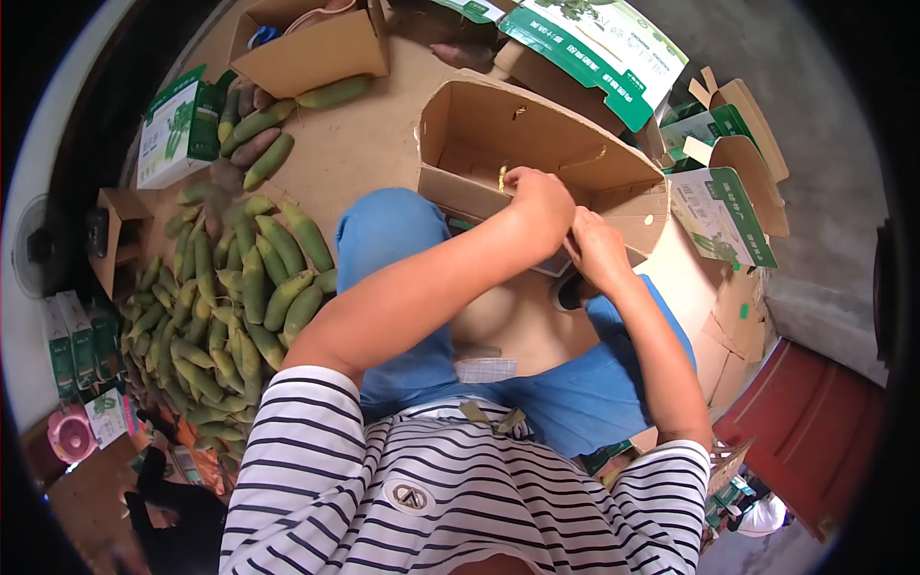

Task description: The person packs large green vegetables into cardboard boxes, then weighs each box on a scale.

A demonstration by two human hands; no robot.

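An open cardboard box stands in front of my knees, its inside facing up. My left hand reaches over its near wall, fingers closed at a short yellowish twisted cord that sticks up at the wall. My right hand is just right of it, against the outside of the same wall, with fingers curled; what they hold is hidden by the hand. More cord pieces show on the box's far wall.
A large heap of green radishes lies to my left. Beyond it are a green-white carton and an open brown box. Printed cartons stand at the right, near a red door. Another person is at lower left.
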